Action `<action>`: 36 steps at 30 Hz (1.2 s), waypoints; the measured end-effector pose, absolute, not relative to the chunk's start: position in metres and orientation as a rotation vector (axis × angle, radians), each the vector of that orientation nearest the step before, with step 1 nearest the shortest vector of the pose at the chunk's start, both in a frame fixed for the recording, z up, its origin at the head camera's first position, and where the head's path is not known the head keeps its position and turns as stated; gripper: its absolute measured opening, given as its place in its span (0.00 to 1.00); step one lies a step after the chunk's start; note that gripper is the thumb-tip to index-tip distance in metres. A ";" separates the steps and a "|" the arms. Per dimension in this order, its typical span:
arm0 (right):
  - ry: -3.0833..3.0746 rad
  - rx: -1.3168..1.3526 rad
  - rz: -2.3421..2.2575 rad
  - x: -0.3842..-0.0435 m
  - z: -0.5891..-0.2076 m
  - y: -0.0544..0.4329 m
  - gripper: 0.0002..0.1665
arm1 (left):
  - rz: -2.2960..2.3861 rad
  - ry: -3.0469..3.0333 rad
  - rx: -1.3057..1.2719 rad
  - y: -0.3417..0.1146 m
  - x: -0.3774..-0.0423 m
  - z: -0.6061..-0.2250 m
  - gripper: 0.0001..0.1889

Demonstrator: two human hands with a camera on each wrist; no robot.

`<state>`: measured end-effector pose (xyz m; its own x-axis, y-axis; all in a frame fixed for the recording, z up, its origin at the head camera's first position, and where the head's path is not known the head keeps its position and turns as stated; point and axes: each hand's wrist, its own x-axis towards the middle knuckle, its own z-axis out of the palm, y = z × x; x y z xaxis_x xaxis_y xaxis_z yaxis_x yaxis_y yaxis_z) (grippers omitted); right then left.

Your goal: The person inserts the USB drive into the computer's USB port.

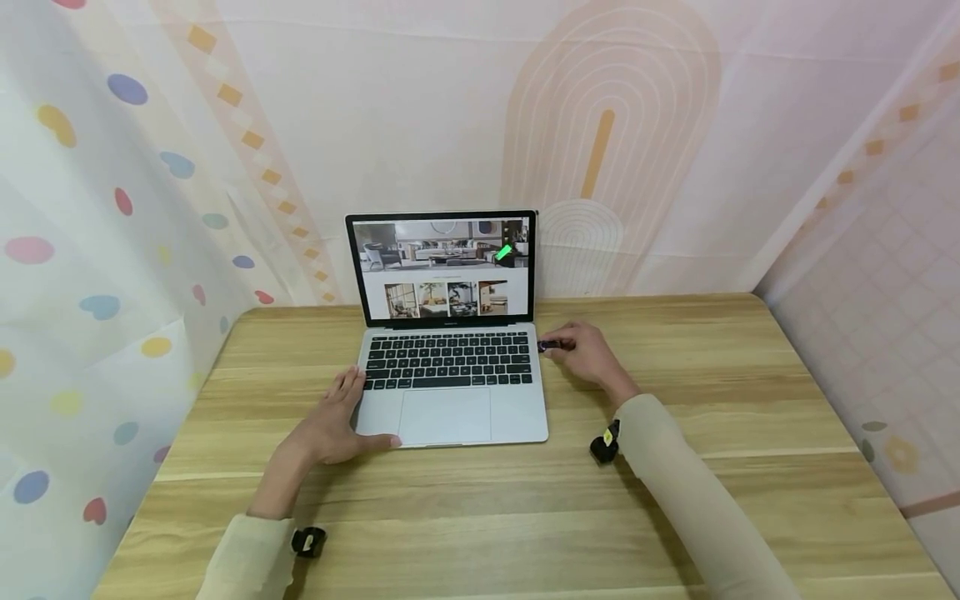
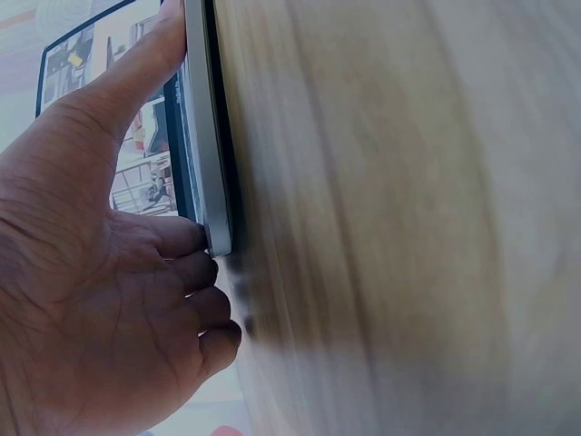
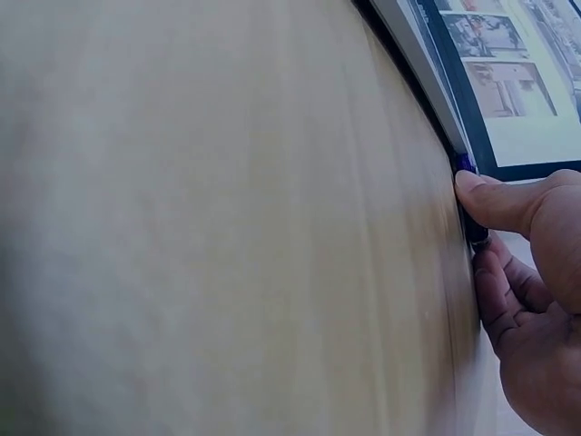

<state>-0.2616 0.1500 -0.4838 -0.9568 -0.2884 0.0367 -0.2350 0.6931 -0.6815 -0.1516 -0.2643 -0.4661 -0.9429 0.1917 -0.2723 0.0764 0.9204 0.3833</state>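
A silver laptop (image 1: 378,417) stands unfolded on the table, its lit screen (image 1: 450,267) showing a web page with room pictures. My left hand (image 1: 335,427) rests against its left front corner. The fingers lie along the left side and the thumb reaches over the front edge; the left wrist view shows the same hand (image 2: 118,263) touching the laptop's edge (image 2: 207,154). At the laptop's right side, my right hand (image 1: 588,350) pinches a small dark USB flash drive (image 1: 550,345) between thumb and fingers. In the right wrist view, the drive's purple end (image 3: 465,162) meets the laptop's side.
The wooden table (image 1: 480,517) runs back to a patterned cloth (image 1: 420,108) hanging right behind the laptop. More cloth hangs at the left and right. Each sleeve has a small black camera near the cuff, the right one (image 1: 604,443) close above the table.
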 end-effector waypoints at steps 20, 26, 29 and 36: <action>2.809 -0.492 -1.142 -0.255 -0.481 0.153 0.19 | 0.536 2.773 0.187 -0.267 -0.154 -0.469 0.71; 2.825 -0.517 -1.114 -0.247 -0.479 0.163 0.23 | 0.562 2.783 0.165 -0.270 -0.156 -0.471 0.66; 2.837 -0.535 -1.093 -0.242 -0.476 0.168 0.26 | 0.586 2.798 0.158 -0.270 -0.158 -0.473 0.65; 2.881 -0.550 -1.020 -0.232 -0.474 0.186 0.30 | 0.584 2.878 0.191 -0.273 -0.158 -0.474 0.65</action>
